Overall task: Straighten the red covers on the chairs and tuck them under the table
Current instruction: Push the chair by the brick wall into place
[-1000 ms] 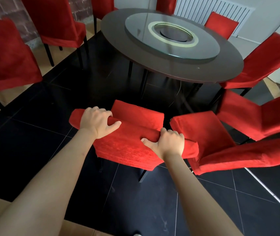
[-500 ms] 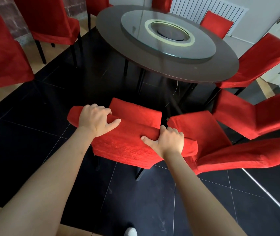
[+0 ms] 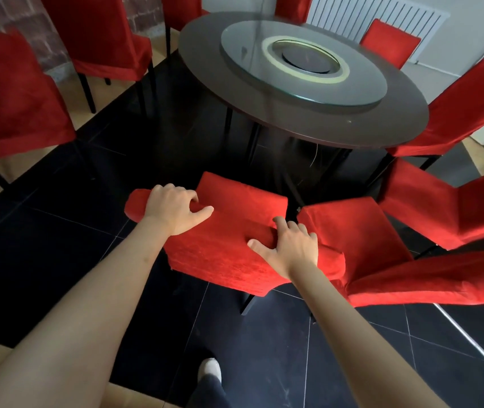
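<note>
Head view: both forearms reach forward from the bottom of the frame to the chair (image 3: pixel 229 245) at centre. The left hand (image 3: pixel 173 212) curls over the top of the chair back near its left end, thumb pointing right along the red cover (image 3: pixel 214 260). The right hand (image 3: pixel 289 248) lies on the top rail near its right end, fingers loosely spread and bent over the fabric, thumb out to the left. The chair stands on the black floor (image 3: pixel 58 231), near the round worktop (image 3: pixel 405 125) in the upper right, not yet under it.
</note>
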